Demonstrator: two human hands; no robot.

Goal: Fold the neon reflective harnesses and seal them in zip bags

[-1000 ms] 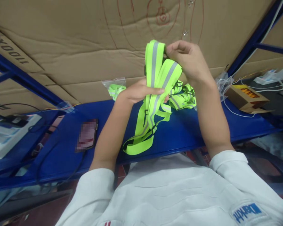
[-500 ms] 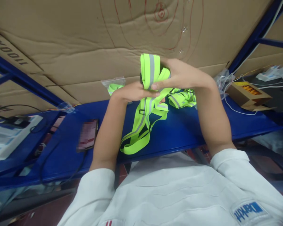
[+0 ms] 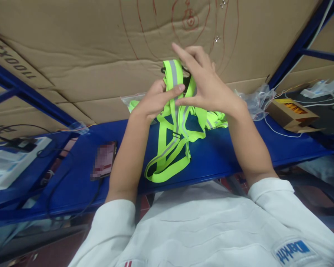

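A neon yellow-green reflective harness (image 3: 174, 170) with grey stripes and dark buckles hangs from my left hand, its lower loops resting on the blue tabletop. My left hand (image 3: 156, 100) is closed around the upper straps, thumb pressed across the grey stripe. Close by on the right, my right hand (image 3: 206, 81) has its thumb and index finger spread wide beside the raised strap. Part of the strap passes behind that hand, so any contact there is hidden. Another neon bundle (image 3: 215, 120) lies on the table behind my right wrist.
A clear plastic bag (image 3: 128, 102) with neon material sits behind my left wrist. A phone (image 3: 103, 161) lies left of my left forearm. On the right stand a small open cardboard box (image 3: 292, 116), cables and crumpled plastic (image 3: 253, 102). A cardboard panel (image 3: 100, 48) rises behind the blue table (image 3: 211, 155).
My right hand has loosened from the folded strap, its fingers spreading and rising. The left thumb has moved up onto the strap. The harness's hanging loops have swung slightly right.
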